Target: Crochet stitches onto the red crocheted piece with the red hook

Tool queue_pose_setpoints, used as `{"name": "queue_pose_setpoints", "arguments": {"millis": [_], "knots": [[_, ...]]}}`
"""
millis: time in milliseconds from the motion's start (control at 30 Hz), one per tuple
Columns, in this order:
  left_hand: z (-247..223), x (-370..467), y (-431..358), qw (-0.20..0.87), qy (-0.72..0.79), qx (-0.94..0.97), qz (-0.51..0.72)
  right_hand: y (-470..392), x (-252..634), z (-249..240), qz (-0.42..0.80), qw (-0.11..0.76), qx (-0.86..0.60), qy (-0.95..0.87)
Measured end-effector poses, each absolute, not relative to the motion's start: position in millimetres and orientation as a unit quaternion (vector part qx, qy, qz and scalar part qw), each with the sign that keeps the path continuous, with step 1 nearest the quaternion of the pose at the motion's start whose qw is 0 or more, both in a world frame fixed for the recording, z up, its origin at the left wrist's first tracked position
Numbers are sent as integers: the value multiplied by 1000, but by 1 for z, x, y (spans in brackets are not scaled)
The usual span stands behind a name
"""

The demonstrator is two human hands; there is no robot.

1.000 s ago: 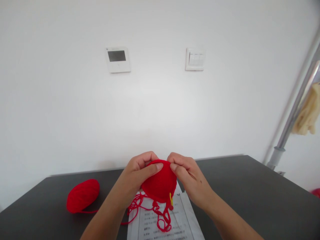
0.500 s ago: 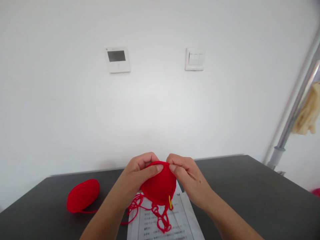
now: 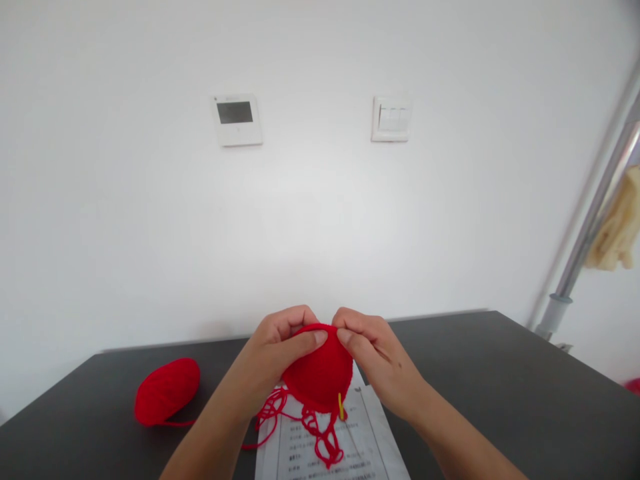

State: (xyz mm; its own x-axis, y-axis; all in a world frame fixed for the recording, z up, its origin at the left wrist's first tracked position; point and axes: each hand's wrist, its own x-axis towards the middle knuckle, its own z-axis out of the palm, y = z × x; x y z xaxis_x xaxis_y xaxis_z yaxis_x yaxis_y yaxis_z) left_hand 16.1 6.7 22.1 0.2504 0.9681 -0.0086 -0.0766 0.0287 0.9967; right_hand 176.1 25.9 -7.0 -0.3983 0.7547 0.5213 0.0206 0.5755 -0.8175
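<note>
A rounded red yarn piece (image 3: 320,373), knitted or crocheted, is held up between both hands above printed paper. My left hand (image 3: 283,340) grips its upper left edge, thumb across the front and fingers behind. With thumb and forefinger, my right hand (image 3: 370,343) pinches the upper right edge. A yellow stitch marker (image 3: 341,407) hangs at the lower right of the piece. Loose red yarn (image 3: 327,443) dangles below in loops. To the left, a red yarn ball (image 3: 167,392) rests on the table, its strand running behind my left forearm.
Printed sheets (image 3: 320,460) lie on the dark table (image 3: 465,373) under the yarn. The white wall behind carries a control panel (image 3: 237,121) and a light switch (image 3: 391,120). A metal pole (image 3: 595,213) and cream cloth (image 3: 615,223) are at the right.
Both hands keep the same grip on the red piece. The whole view has shifted very slightly; otherwise things look the same.
</note>
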Motion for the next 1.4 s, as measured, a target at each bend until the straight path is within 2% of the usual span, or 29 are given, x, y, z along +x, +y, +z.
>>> {"name": "queue_pose_setpoints", "arguments": {"millis": [1400], "knots": [[24,15,5,568,436,564,412,25,176,-2,373,461,-256,-763]]}}
